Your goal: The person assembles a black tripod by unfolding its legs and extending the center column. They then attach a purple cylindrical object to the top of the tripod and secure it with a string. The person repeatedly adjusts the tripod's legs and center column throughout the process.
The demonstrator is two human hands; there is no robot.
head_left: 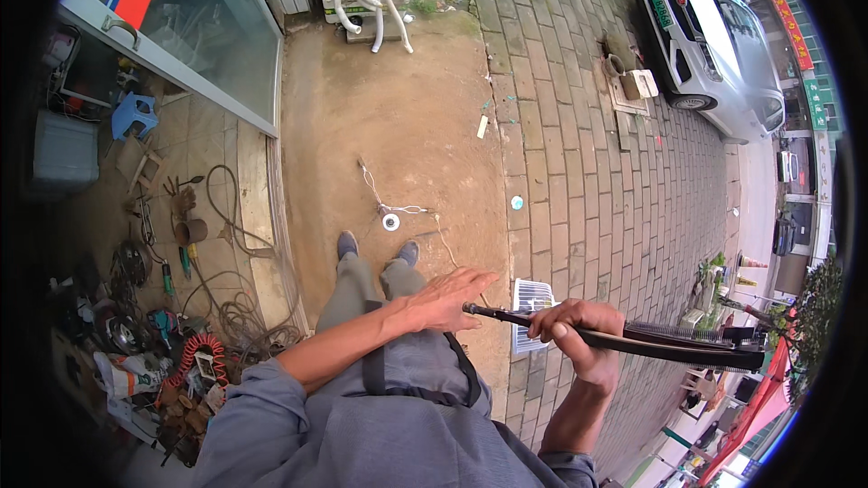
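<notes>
My right hand (579, 330) is wrapped round a long black folding arm (665, 343) with spring-like ribbed rods along its far part. Its thin dark end points left, toward my left hand. My left hand (449, 300) reaches across in front of my waist, its fingers stretched out beside that thin end; whether they touch cannot be told. On the ground beyond my feet lies a small round white thing (391, 221) with a dark centre, joined to pale looped cords. One thin cord (445, 242) runs from there back toward my left hand and passes out of sight behind it.
A white slatted grate or panel (533, 307) lies on the paving behind the black arm. Left of me, a glass sliding door (203, 27) opens onto tools, hoses and a blue stool (135, 116). White pipes (375, 0) stand ahead; a white car (714, 45) is parked at the right.
</notes>
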